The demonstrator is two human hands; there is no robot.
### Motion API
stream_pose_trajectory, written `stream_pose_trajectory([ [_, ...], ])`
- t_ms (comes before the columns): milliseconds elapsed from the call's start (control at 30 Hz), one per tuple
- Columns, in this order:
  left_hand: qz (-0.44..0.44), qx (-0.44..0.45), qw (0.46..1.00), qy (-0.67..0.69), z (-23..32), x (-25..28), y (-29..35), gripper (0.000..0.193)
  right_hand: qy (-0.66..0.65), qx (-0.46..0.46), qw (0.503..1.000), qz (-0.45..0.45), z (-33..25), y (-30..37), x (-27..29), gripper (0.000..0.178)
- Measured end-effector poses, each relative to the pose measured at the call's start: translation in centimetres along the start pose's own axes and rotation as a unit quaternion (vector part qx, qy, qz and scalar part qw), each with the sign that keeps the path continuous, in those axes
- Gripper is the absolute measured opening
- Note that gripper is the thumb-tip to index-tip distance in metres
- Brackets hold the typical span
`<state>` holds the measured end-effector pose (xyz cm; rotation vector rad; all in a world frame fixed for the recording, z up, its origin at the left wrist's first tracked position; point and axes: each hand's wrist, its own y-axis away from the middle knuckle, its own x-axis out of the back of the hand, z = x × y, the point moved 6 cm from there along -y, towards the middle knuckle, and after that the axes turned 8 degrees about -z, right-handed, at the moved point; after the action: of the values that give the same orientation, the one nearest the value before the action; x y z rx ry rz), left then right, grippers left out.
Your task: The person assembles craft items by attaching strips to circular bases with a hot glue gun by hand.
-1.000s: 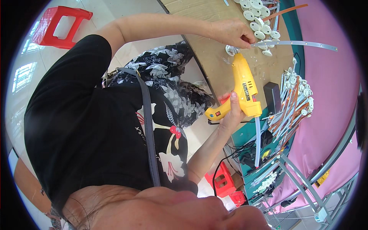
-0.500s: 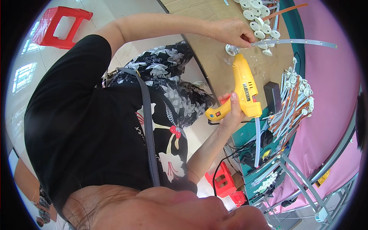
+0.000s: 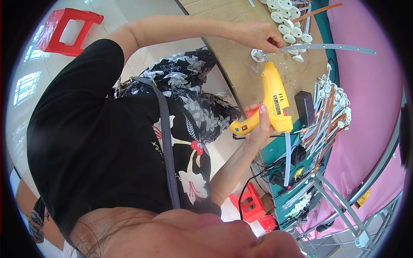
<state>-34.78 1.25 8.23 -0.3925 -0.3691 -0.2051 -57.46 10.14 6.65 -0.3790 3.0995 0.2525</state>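
Observation:
A thin pale strip with small evenly spaced spots, like an LED strip, is pinched near its left end by my left hand, thumb against fingers. Its free end reaches to the right. By the pinched end lies a whitish round disc; I cannot tell whether the two are joined. My right hand is wrapped round the handle of a yellow glue gun, thumb along its side. The gun's nozzle points up at the disc, close to it. A translucent glue stick sticks out of its back end.
White discs on strips lie at the table's far end. A bundle of white and orange strips lies at the right, near a black box. Dark cables run below. Red stools stand on the floor; pink cloth hangs right.
The gun's nozzle sits slightly lower, a little farther from my left fingers. The disc has shifted slightly left with the strip. Both hands keep their grip.

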Motion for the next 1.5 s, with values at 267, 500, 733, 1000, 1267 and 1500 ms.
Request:
stream_pose_trajectory([
  [267, -0.074, 0.005, 0.991, 0.109, -1.5, -0.4, -0.7, 0.021, -0.094, 0.008, 0.995, -0.030, 0.4, 0.5, 0.7, 0.024],
  [500, -0.051, 0.035, 0.998, 0.015, -0.3, -0.4, -0.6, 0.024, -0.081, 0.007, 0.996, -0.040, 0.4, 0.3, 0.2, 0.026],
  [733, -0.057, 0.036, 0.997, -0.029, 0.4, 0.0, -0.3, 0.028, -0.044, 0.011, 0.998, -0.033, 0.0, 0.1, -0.2, 0.024],
  [1000, -0.038, 0.001, 0.999, -0.022, 0.8, 0.4, -0.2, 0.027, -0.024, 0.008, 0.999, -0.043, -0.1, 0.0, -0.8, 0.023],
  [1267, -0.060, 0.037, 0.997, -0.045, -0.7, 0.3, -0.3, 0.026, -0.010, 0.011, 0.998, -0.057, -0.1, -0.4, -1.3, 0.025],
  [1500, -0.043, 0.035, 0.996, -0.066, -0.3, 0.2, -0.1, 0.026, -0.004, 0.006, 0.998, -0.059, -0.5, -0.5, -1.6, 0.025],
])
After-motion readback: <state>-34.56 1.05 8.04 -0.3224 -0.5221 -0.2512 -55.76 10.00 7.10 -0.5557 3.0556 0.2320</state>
